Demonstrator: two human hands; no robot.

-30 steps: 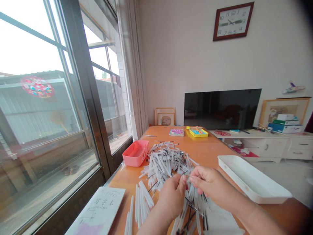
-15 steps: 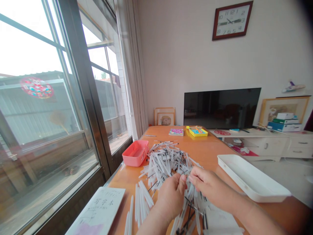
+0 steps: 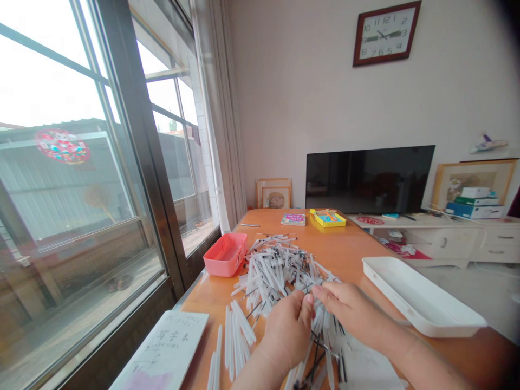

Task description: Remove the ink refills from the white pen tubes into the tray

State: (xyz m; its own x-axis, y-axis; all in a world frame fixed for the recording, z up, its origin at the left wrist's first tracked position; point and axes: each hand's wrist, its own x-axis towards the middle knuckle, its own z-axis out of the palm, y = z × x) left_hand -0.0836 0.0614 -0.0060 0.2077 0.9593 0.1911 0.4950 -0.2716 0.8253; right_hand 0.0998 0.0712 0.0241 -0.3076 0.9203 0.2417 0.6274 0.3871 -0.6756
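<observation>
A heap of translucent white pen barrels (image 3: 266, 273), mixed with thin black refills, lies on the table in front of me. Over its near right side, my left hand (image 3: 289, 327) is closed, thumb against the fingers. My right hand (image 3: 347, 306) is pinched as well, its fingertips meeting those of the left. Whatever small piece they hold between them is hidden by the fingers. Left of my left hand, several pen barrels (image 3: 236, 338) lie roughly side by side. More barrels and black refills (image 3: 319, 352) spread out beneath my hands.
A pink plastic box (image 3: 225, 265) stands left of the heap, a long white tray (image 3: 422, 311) to the right. A writing booklet (image 3: 162, 349) lies at the near left. Farther back are a yellow box (image 3: 330, 219) and a colourful booklet (image 3: 293, 219) on the wooden table (image 3: 268, 221).
My hands have come closer together, the fingertips now meeting, and have dropped slightly toward me. The heap and the containers look the same.
</observation>
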